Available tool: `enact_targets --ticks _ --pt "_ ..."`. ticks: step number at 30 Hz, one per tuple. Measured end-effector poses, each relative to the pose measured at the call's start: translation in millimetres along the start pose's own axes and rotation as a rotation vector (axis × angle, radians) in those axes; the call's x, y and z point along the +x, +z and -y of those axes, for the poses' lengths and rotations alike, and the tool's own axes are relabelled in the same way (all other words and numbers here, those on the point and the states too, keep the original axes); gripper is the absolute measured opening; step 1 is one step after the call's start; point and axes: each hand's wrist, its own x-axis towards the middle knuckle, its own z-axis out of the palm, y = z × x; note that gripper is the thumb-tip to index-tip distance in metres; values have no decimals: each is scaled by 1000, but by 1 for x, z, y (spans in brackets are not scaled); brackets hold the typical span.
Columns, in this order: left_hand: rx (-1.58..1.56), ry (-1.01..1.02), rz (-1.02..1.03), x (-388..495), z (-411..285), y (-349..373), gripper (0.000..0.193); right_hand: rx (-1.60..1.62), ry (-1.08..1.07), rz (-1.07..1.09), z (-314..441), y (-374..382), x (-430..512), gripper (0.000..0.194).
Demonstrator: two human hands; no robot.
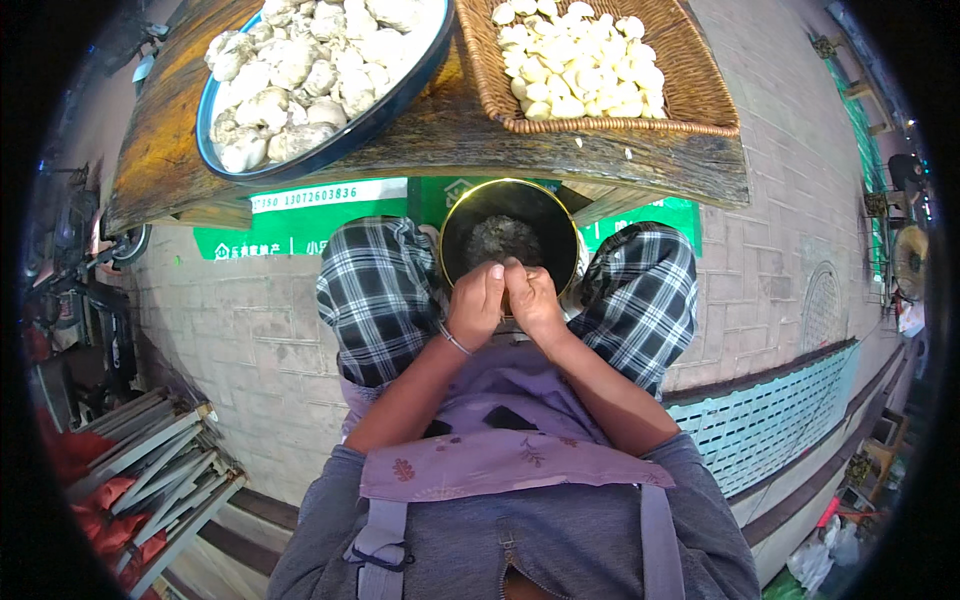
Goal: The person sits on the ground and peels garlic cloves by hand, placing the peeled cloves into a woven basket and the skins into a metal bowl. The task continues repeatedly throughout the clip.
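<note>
My left hand (478, 300) and my right hand (534, 298) meet over the near rim of a black bucket (457, 240) with a gold-coloured rim. Their fingers are curled in and the thumbs lie close together. Whatever may be between the fingertips is hidden by the hands. Loose greyish peelings (504, 238) lie at the bottom of the bucket, which stands between my knees. Beyond it on a wooden table are a blue-rimmed basin (397, 112) heaped with whole garlic bulbs (300, 71) and a wicker basket (697, 90) holding peeled garlic cloves (577, 67).
The thick wooden table (420, 154) has its front edge just past the bucket. A green printed banner (337, 217) shows beneath it. Folded metal frames (157, 472) stand at left on the paved floor (247, 322). A pale blue perforated plastic panel (772, 420) lies at right.
</note>
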Motion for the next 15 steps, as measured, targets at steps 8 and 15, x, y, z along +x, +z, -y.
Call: enact_targets --ticks 8,15 --pt "-320 -345 100 -2 -17 -2 46 -358 -337 -130 13 -7 -14 39" --pt "-815 -709 312 -1 -55 -31 55 -361 -704 33 48 -22 -5 37"
